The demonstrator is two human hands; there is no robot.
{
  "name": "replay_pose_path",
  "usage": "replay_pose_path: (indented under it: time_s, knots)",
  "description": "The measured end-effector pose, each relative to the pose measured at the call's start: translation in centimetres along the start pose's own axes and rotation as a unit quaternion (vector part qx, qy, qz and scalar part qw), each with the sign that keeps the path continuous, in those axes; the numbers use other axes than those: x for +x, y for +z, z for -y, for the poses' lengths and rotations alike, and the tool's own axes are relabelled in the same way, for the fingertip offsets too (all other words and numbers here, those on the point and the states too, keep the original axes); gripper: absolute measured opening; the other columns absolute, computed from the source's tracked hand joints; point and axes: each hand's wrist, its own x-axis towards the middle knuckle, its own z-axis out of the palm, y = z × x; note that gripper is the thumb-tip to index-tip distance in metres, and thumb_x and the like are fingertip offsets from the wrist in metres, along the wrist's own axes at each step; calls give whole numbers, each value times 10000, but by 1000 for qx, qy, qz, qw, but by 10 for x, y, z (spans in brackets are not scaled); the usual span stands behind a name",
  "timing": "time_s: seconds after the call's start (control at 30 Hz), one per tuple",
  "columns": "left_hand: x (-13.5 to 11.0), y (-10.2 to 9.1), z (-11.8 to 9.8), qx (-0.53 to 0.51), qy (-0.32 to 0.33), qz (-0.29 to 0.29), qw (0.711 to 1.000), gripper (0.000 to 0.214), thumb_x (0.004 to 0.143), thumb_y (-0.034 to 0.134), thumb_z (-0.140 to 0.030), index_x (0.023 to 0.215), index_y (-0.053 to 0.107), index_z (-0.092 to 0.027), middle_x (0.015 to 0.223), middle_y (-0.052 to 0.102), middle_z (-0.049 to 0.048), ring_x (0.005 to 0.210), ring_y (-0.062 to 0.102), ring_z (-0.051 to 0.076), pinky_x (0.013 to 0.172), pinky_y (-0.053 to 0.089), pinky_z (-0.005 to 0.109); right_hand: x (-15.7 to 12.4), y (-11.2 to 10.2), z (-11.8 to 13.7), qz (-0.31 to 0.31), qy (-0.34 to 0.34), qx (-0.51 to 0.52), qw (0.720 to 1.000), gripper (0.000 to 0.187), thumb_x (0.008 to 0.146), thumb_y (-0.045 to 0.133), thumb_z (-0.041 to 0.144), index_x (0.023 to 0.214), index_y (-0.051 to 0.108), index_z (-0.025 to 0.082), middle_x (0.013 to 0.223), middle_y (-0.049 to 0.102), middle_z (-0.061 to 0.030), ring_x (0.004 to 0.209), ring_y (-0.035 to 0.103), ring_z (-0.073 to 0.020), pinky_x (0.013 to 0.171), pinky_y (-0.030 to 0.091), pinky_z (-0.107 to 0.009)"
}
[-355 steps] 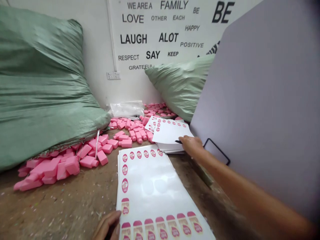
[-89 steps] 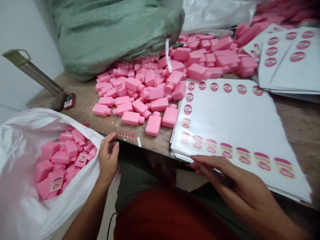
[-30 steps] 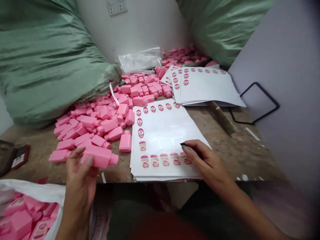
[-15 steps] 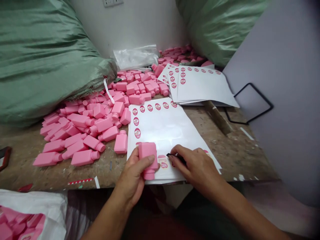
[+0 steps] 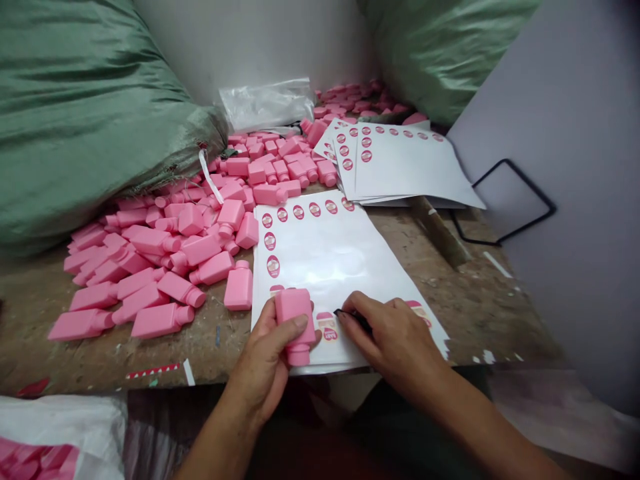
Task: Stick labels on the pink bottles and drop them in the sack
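A small pink plastic bottle (image 5: 294,317) is in the grip of my left hand (image 5: 267,357), its neck pointing toward me and my thumb across its face. It is held over the front left of a white sticker sheet (image 5: 330,260). My right hand (image 5: 387,333) pinches a slim black tool (image 5: 356,319); most of it is hidden in the fingers, so its kind is unclear. The tool's tip is close to the upper right of a pink printed label (image 5: 328,327) near the sheet's front edge. More round labels line the sheet's far and left edges.
Loose pink bottles (image 5: 165,287) pile up on the wooden table (image 5: 240,350) at left and back. More sticker sheets (image 5: 410,167) lie back right, by a wooden strip (image 5: 440,233) and a black metal loop (image 5: 505,200). Green sacks (image 5: 100,120) and a white bag (image 5: 95,427) flank the table.
The camera view has shifted slightly. Both hands stay almost in place, the left still gripping the bottle and the right still holding the black tool beside the label.
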Motion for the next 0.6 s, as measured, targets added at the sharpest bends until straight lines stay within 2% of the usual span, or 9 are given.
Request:
replay_pose_path:
  time_s: [0.17, 0.23, 0.4, 0.5, 0.6]
  knots:
    - [3, -3, -1, -26, -20, -22, 999, 389, 742, 707, -162, 1121, 620, -148, 1094, 678, 106, 1063, 627, 232, 966, 499, 381, 0, -2, -4, 57, 51, 90, 993, 179, 890, 463, 308, 796, 594, 231, 692, 688, 5, 583, 561, -178, 563, 324, -276]
    - [4, -5, -1, -41, -23, -29, 998, 363, 754, 696, -164, 1108, 627, -122, 1125, 679, 135, 1107, 617, 248, 986, 490, 378, -1, -3, -7, 51, 52, 98, 992, 183, 889, 462, 317, 799, 597, 233, 696, 691, 4, 585, 566, -177, 564, 329, -277]
    - [6, -5, -1, -84, -31, -48, 995, 340, 799, 669, -207, 1120, 618, -111, 1212, 652, 163, 1119, 624, 265, 911, 546, 359, -3, 1, -8, -2, -2, 30, 1000, 187, 901, 454, 279, 772, 577, 223, 598, 646, 14, 496, 504, -154, 569, 280, -285]
    - [4, -3, -2, -91, -30, -54, 994, 325, 821, 652, -223, 1123, 614, -111, 1224, 650, 157, 1078, 645, 256, 828, 578, 328, -1, 4, -5, -11, -16, -7, 1000, 177, 902, 467, 269, 764, 564, 217, 598, 644, 16, 486, 484, -149, 580, 258, -288]
    - [3, -2, -1, -84, -21, -53, 995, 308, 806, 669, -213, 1091, 631, -103, 1162, 678, 149, 1043, 659, 250, 818, 581, 317, 1, 4, -2, -11, -15, -30, 999, 189, 905, 477, 294, 748, 549, 215, 630, 667, 7, 491, 477, -147, 581, 243, -291]
